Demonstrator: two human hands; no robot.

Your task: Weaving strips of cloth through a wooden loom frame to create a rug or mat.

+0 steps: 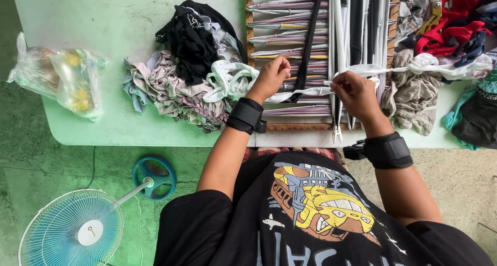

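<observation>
My left hand (270, 78) and my right hand (357, 93) both pinch a long white fabric strip (310, 92), which runs across a wooden weaving frame (290, 43) on the pale green table (103, 126). The frame carries rows of woven striped strips and upright black and white strips. The white strip trails left into a bunch of pale loops (228, 79) and right toward a fabric heap (429, 64). Each of my wrists wears a black strap.
Piles of cut fabric lie left of the frame (181, 84) and right of it, with red and dark pieces (461, 22). Yellow-handled scissors (430, 20) rest at top right. A clear plastic bag (59, 77) sits at the table's left. A blue fan (77, 229) stands on the floor.
</observation>
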